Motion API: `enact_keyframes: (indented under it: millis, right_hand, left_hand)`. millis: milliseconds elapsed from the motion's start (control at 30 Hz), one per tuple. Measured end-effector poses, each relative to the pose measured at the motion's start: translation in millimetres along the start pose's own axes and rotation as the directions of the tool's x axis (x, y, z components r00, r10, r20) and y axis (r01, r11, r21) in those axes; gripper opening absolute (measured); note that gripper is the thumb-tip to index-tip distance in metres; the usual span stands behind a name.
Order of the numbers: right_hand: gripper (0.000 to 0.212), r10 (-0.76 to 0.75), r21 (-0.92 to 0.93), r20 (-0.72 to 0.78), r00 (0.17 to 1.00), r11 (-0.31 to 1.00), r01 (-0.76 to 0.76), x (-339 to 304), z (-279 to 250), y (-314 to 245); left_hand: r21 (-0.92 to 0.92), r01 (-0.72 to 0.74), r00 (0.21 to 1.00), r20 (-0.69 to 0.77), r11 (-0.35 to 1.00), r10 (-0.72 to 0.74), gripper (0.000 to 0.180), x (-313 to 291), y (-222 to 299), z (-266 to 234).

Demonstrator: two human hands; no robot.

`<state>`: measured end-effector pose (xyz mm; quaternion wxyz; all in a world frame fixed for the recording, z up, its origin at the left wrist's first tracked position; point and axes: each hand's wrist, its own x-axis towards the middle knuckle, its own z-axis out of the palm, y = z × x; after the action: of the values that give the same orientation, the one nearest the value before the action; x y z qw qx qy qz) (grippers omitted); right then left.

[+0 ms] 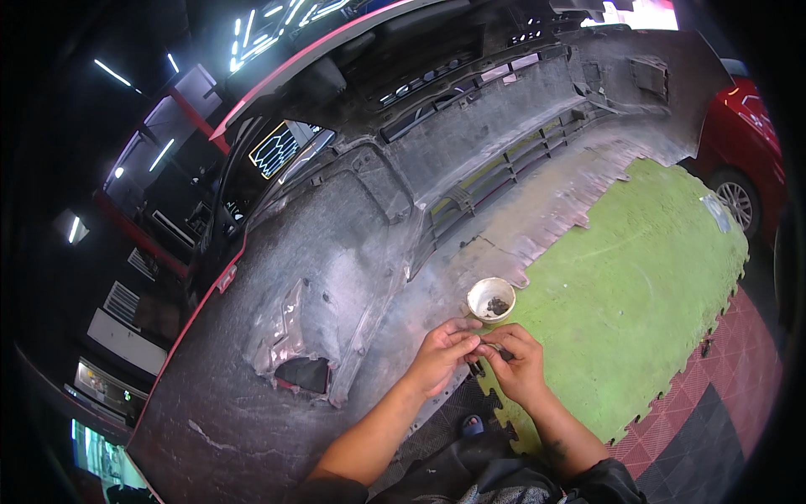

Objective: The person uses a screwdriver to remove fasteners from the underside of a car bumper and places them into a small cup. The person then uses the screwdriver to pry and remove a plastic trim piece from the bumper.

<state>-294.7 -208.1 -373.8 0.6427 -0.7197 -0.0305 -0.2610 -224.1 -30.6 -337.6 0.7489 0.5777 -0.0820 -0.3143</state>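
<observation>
Glaring ceiling tubes (248, 28), dim left, fisheye distortion

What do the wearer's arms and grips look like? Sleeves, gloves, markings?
Left grip and right grip: bare hands, no gloves; no watch or cables visible. Left sleeve and right sleeve are near-black, leaving left forearm and right forearm bare. Dark patch on the right forearm; tattoo or smudge, can't tell.

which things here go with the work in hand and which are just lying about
Likely in use:
small dark piece in right hand, left hand alongside
round white cup holding dark bits
large scuffed grey plastic bumper

Likely just around:
flat pale scrap on green interlocking mat
glossy red car
</observation>
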Motion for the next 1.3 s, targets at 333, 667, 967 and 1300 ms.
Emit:
enact_keyframes:
  millis: [333, 667, 967, 1300]
  right_hand:
    - [0.017, 0.199, 0.192, -0.041, 0.979, 0.963, -0.188, 3.1, -7.5, 14.7]
    - [0.016, 0.183, 0.2, 0.086, 0.979, 0.96, -0.197, -7.0, 1.0, 20.1]
    - [0.014, 0.287, 0.2, 0.19, 0.939, 0.925, -0.323, -45.5, -2.6, 9.6]
    - [0.015, 0.259, 0.047, 0.095, 0.961, 0.963, -0.264, -125.3, -52.3, -30.2]
  left_hand:
    - [-0.301, 0.048, 0.993, -0.089, 0.953, -0.078, 0.026, 12.7, -23.7, -22.7]
    - [-0.02, 0.024, 0.963, -0.268, 1.0, -0.029, 0.021, -10.0, -19.2, 19.1]
    - [-0.051, -0.016, 0.965, -0.26, 0.999, 0.002, 0.018, -45.8, -57.8, 13.5]
    - [-0.095, 0.047, 0.997, -0.058, 0.994, -0.052, 0.005, -84.7, -106.7, 44.7]
